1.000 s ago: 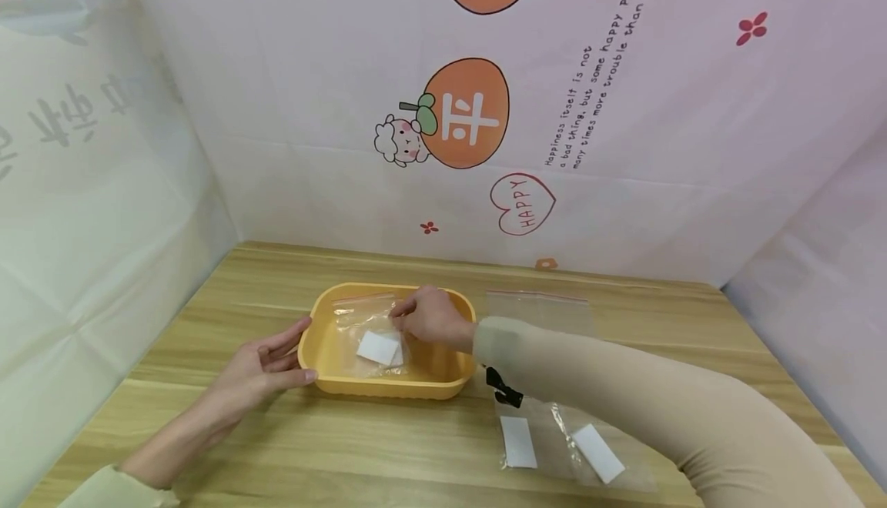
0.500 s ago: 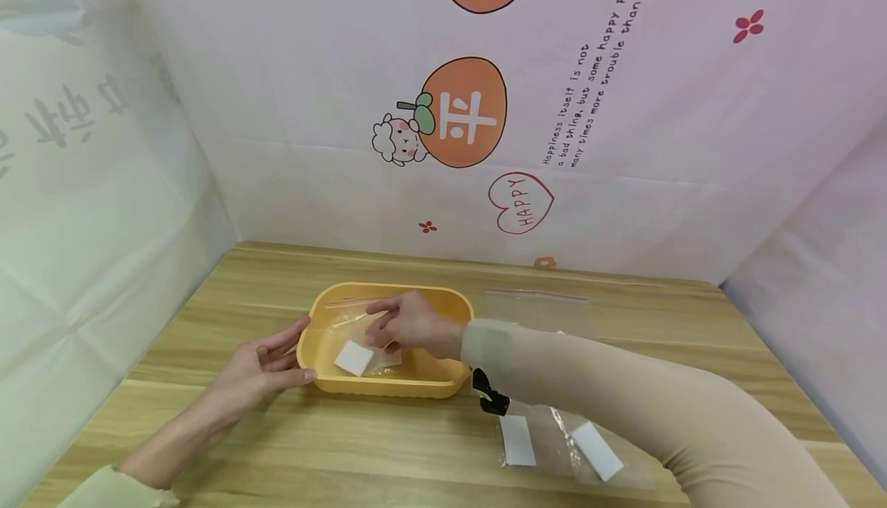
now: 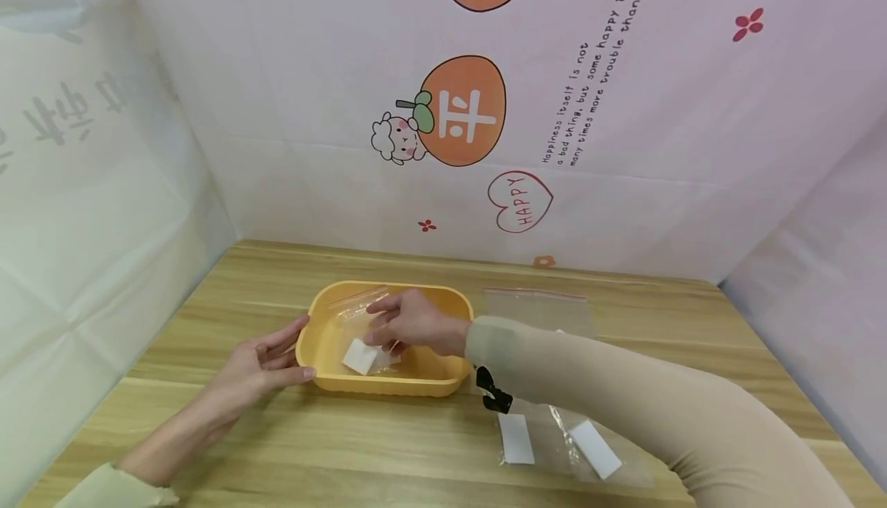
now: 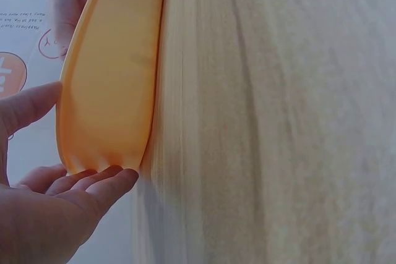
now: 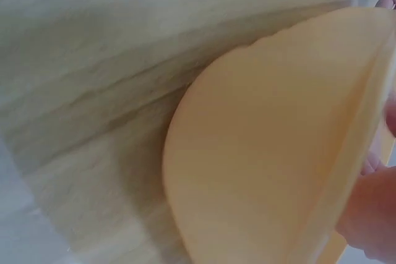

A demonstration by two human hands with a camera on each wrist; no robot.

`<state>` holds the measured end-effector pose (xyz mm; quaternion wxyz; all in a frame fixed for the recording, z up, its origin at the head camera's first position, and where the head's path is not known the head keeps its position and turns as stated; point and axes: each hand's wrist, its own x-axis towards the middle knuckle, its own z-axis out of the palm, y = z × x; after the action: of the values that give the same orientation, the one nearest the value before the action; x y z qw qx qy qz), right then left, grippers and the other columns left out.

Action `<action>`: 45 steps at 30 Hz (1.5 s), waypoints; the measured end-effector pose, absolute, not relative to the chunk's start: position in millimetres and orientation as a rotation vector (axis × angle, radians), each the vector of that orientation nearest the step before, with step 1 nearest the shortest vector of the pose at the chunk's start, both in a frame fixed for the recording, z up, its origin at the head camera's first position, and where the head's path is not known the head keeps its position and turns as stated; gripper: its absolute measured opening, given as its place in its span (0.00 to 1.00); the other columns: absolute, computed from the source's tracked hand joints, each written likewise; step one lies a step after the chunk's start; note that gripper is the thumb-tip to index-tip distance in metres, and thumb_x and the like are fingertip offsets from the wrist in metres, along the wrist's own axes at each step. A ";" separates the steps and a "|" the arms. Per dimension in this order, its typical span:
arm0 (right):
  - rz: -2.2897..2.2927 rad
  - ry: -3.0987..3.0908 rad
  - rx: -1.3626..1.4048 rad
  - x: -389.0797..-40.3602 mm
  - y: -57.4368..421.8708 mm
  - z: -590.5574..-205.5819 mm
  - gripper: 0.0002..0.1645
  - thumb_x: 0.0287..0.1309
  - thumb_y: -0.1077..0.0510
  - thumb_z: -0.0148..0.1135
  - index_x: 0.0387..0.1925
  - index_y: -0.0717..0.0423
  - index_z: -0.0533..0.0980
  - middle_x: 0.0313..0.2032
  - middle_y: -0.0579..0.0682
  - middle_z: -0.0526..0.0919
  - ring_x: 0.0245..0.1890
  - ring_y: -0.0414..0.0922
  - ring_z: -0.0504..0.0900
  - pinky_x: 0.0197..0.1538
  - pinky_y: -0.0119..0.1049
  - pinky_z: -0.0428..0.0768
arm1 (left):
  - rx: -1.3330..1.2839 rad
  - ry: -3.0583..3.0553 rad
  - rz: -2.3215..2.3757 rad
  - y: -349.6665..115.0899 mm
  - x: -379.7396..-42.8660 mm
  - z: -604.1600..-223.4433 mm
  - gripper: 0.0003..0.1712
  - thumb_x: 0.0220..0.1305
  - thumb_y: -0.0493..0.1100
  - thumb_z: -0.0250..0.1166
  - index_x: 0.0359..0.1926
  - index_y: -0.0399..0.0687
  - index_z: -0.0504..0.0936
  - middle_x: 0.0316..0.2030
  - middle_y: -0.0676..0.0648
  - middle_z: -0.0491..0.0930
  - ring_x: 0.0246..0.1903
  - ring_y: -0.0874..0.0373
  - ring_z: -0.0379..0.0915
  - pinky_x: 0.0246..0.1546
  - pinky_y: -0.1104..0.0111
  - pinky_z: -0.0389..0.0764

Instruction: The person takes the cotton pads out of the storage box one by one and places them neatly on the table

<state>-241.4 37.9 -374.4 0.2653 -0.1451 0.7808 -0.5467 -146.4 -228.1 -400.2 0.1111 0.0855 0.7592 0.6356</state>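
A yellow plastic basin stands on the table in the head view. My left hand grips its left end; in the left wrist view the thumb is at the rim and the other fingers are curled against the basin's outer wall. Inside the basin lies a clear zip-lock bag with a white card in it, and part of a second white piece shows behind the fingers. My right hand reaches in from the right and pinches the bag near the card, the index finger held away from it. The palm side is hidden.
More clear zip-lock bags lie flat on the wooden table right of the basin, partly under my right sleeve. Two of their white cards show near the front. A printed cloth wall rises behind the table.
My right hand has moved from the basin's back middle toward the front left. The bag in the basin has shifted left, then slightly back right, its top strip now tilted. My left hand stays put.
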 end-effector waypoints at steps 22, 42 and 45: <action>-1.320 2.239 -0.405 -240.6 65.8 -340.3 0.45 0.56 0.70 0.78 0.74 0.63 0.70 0.69 0.60 0.77 0.22 0.40 0.82 0.32 0.34 0.87 | 0.257 2.280 1.814 -227.5 -145.4 -401.0 0.52 0.68 0.40 0.73 0.83 0.38 0.52 0.79 0.31 0.53 0.71 0.31 0.63 0.63 0.61 0.77; -1.330 2.274 -0.464 -226.0 111.9 -281.3 0.48 0.56 0.69 0.78 0.76 0.60 0.68 0.72 0.57 0.74 0.25 0.43 0.83 0.35 0.37 0.87 | 0.252 2.254 1.826 -228.0 -142.9 -401.1 0.52 0.69 0.40 0.72 0.83 0.38 0.51 0.80 0.31 0.50 0.72 0.31 0.61 0.62 0.64 0.78; -1.325 2.291 -0.458 -222.3 123.6 -274.6 0.48 0.56 0.69 0.78 0.76 0.59 0.68 0.72 0.57 0.74 0.26 0.44 0.84 0.35 0.37 0.87 | 0.259 2.254 1.831 -227.6 -142.9 -401.5 0.52 0.69 0.39 0.72 0.83 0.38 0.51 0.80 0.32 0.50 0.72 0.31 0.62 0.62 0.65 0.78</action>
<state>-222.3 123.6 -274.6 0.2261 -0.1661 0.8309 -0.4805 -142.9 -227.6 -401.5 0.1130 0.0882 0.7682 0.6240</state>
